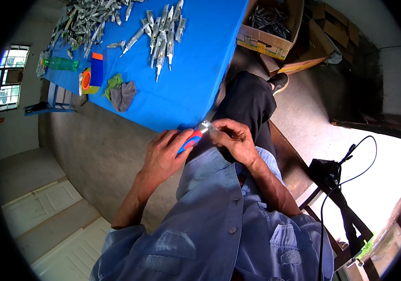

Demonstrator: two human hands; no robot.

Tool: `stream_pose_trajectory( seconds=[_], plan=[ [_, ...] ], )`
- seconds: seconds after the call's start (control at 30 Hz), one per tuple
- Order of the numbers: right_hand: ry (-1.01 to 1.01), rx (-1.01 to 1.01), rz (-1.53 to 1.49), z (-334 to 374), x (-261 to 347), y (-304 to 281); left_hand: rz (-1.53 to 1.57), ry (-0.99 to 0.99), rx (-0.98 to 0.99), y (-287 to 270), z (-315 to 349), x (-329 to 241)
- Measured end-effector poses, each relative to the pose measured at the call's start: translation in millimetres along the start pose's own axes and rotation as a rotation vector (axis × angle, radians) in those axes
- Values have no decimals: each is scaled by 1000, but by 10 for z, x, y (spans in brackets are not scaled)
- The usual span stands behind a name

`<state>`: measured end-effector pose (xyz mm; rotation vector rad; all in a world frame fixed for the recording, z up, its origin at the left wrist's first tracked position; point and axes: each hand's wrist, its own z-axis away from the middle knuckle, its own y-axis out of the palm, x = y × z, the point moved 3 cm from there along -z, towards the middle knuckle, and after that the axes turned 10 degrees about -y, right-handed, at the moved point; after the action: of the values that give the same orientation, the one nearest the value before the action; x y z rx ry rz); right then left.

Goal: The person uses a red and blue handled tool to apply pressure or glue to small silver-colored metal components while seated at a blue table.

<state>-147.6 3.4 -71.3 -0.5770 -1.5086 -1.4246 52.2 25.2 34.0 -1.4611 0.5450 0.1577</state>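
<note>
My left hand is closed around a hand tool with a red-and-blue handle and a shiny metal end, whose exact kind I cannot make out. At that metal end, the thumb and fingers of my right hand pinch a small piece of clear, plastic-looking material. Both hands are above my lap, close to the near edge of the blue-covered table. A grey cloth and a green cloth lie together on the table beyond my left hand.
Several slim, silvery wrapped pieces lie on the table, with a larger heap behind. A green bottle and an orange tape roll sit at the left. An open carton of dark pieces stands right; a black cable hangs nearby.
</note>
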Motion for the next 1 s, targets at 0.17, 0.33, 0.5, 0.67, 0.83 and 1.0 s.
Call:
stream_pose_trajectory(
  seconds=[0.17,0.33,0.5,0.67,0.83,1.0],
  plan=[
    [-19,9,12,-7,-46,9,41,-72,35,1,49,10],
    [-44,17,10,1,-45,20,60,-72,28,27,72,53],
    [-29,28,26,10,-28,31,99,-53,14,48,100,100],
    [2,26,24,-2,-62,29,140,-65,61,57,99,110],
    [2,11,5,-9,-99,51,145,-77,62,71,113,131],
    [-18,30,30,-6,-32,121,196,-91,57,57,103,102]
  ],
)
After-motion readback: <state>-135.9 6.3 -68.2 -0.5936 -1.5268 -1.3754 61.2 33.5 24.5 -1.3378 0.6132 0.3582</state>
